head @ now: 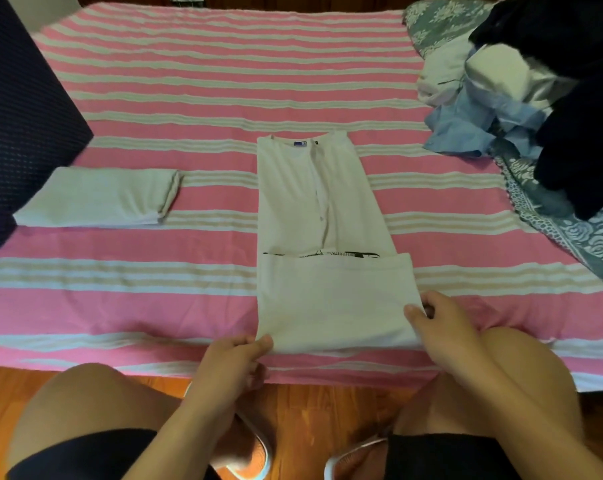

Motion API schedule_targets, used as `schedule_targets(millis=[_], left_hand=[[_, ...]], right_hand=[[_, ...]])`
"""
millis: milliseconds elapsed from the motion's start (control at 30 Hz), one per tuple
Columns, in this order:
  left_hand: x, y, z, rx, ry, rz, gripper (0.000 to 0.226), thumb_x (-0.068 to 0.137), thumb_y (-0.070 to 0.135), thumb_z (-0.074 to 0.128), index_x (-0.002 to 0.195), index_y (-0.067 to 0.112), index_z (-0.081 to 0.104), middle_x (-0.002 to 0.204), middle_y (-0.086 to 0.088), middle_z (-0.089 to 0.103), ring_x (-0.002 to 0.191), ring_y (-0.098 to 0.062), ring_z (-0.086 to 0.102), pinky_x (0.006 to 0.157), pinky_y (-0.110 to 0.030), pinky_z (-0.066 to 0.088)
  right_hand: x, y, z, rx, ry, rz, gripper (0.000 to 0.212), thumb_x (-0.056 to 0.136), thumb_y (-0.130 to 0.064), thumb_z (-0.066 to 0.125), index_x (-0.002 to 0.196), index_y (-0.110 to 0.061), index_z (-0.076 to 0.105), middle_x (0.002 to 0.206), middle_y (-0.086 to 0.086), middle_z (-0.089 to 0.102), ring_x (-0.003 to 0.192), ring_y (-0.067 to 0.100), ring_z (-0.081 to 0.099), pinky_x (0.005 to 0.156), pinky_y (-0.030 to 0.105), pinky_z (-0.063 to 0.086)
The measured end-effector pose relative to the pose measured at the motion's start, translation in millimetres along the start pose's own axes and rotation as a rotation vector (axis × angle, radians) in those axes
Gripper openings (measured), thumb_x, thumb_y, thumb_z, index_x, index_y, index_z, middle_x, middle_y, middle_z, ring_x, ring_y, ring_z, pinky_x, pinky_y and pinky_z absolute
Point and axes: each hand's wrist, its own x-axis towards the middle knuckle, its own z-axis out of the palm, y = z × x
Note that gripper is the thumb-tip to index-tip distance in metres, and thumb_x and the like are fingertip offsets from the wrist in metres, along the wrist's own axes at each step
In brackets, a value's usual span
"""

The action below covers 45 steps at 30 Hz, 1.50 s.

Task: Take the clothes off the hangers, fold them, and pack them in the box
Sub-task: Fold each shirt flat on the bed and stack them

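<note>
Clothes first: the white shirt [324, 237] lies flat mid-bed on the striped sheet [189, 81], hem already turned up, left hand [232, 358] and right hand [438, 327] each pinching a near corner with curled fingers. Risk now: one corner lifts ahead of the other and the fold goes crooked, or the tucked sleeves slide out (soft fabric). A folded grey garment [99, 199] waits beside the dark box [23, 116], cut off at left. No hangers visible in the clothes pile [494, 98].
</note>
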Motion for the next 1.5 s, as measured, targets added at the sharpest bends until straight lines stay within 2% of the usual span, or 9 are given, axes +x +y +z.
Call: schedule_targets(millis=[300, 400, 533, 633, 767, 900, 1133, 1333, 1500], left_hand=[[46, 66, 18, 0.553, 0.202, 0.353, 0.043, 0.094, 0.052, 0.064, 0.122, 0.02, 0.054, 0.107, 0.01, 0.06, 0.097, -0.021, 0.066, 0.086, -0.042, 0.057], [59, 75, 24, 0.68, 0.21, 0.488, 0.027, 0.1, 0.043, 0.057, 0.115, 0.02, 0.056, 0.093, 0.01, 0.062, 0.088, -0.022, 0.065, 0.082, -0.046, 0.058], [70, 69, 14, 0.681, 0.306, 0.503, 0.021, 0.102, 0.039, 0.049, 0.09, 0.022, 0.054, 0.08, 0.003, 0.065, 0.073, -0.023, 0.062, 0.071, -0.047, 0.057], [80, 70, 17, 0.954, 0.321, 0.565, 0.02, 0.101, 0.034, 0.048, 0.114, 0.019, 0.051, 0.101, -0.004, 0.063, 0.08, -0.029, 0.061, 0.07, -0.045, 0.055], [99, 75, 30, 1.229, 0.274, 1.006, 0.035, 0.1, 0.035, 0.05, 0.128, 0.017, 0.059, 0.115, -0.008, 0.057, 0.101, -0.033, 0.054, 0.082, -0.045, 0.047], [113, 73, 43, 1.295, 0.083, 1.013, 0.037, 0.097, 0.044, 0.037, 0.102, 0.02, 0.064, 0.103, 0.002, 0.058, 0.1, -0.027, 0.049, 0.083, -0.041, 0.042], [127, 97, 47, 1.341, 0.106, 0.909, 0.019, 0.097, 0.029, 0.05, 0.114, 0.024, 0.059, 0.106, 0.003, 0.053, 0.099, -0.025, 0.048, 0.082, -0.038, 0.043], [209, 197, 46, 1.181, 0.168, 0.703, 0.043, 0.103, 0.037, 0.049, 0.143, 0.02, 0.051, 0.138, -0.011, 0.051, 0.128, -0.034, 0.042, 0.103, -0.045, 0.041], [269, 239, 79, 1.101, 0.085, 0.703, 0.04, 0.104, 0.04, 0.047, 0.137, 0.019, 0.056, 0.131, -0.007, 0.059, 0.12, -0.029, 0.053, 0.097, -0.041, 0.045]], right_hand=[[71, -49, 2, -0.018, 0.052, -0.016, 0.051, 0.097, -0.037, 0.062, 0.141, -0.014, 0.05, 0.141, 0.005, 0.056, 0.125, 0.028, 0.055, 0.094, 0.035, 0.042], [85, -53, 11, -0.06, 0.016, -0.131, 0.015, 0.099, -0.024, 0.056, 0.108, -0.022, 0.068, 0.112, -0.001, 0.069, 0.106, 0.023, 0.063, 0.077, 0.029, 0.045], [96, -51, 10, 0.032, 0.108, -0.267, 0.017, 0.101, -0.018, 0.052, 0.096, -0.021, 0.068, 0.095, -0.007, 0.068, 0.091, 0.015, 0.061, 0.072, 0.027, 0.043], [104, -41, 19, -0.325, 0.096, -0.335, 0.017, 0.102, -0.023, 0.051, 0.098, -0.017, 0.067, 0.095, -0.001, 0.062, 0.096, 0.024, 0.055, 0.078, 0.037, 0.044], [103, -53, 25, -0.573, 0.255, -0.756, 0.016, 0.097, -0.023, 0.056, 0.09, -0.015, 0.069, 0.091, 0.002, 0.064, 0.086, 0.031, 0.056, 0.073, 0.041, 0.048], [111, -65, 33, -0.533, -0.156, -0.742, 0.047, 0.094, -0.051, 0.03, 0.101, -0.019, 0.064, 0.097, -0.003, 0.056, 0.093, 0.019, 0.048, 0.085, 0.039, 0.043], [131, -69, 37, -0.524, -0.119, -0.753, 0.022, 0.101, -0.039, 0.038, 0.102, -0.026, 0.056, 0.099, -0.01, 0.048, 0.087, 0.016, 0.05, 0.076, 0.038, 0.047], [250, -122, 7, -0.511, -0.042, -0.597, 0.035, 0.102, -0.028, 0.05, 0.136, -0.025, 0.054, 0.134, -0.001, 0.05, 0.122, 0.023, 0.049, 0.097, 0.035, 0.04], [333, -152, 40, -0.63, -0.109, -0.802, 0.053, 0.103, -0.029, 0.048, 0.154, -0.023, 0.036, 0.159, 0.004, 0.034, 0.146, 0.031, 0.026, 0.12, 0.039, 0.019]])
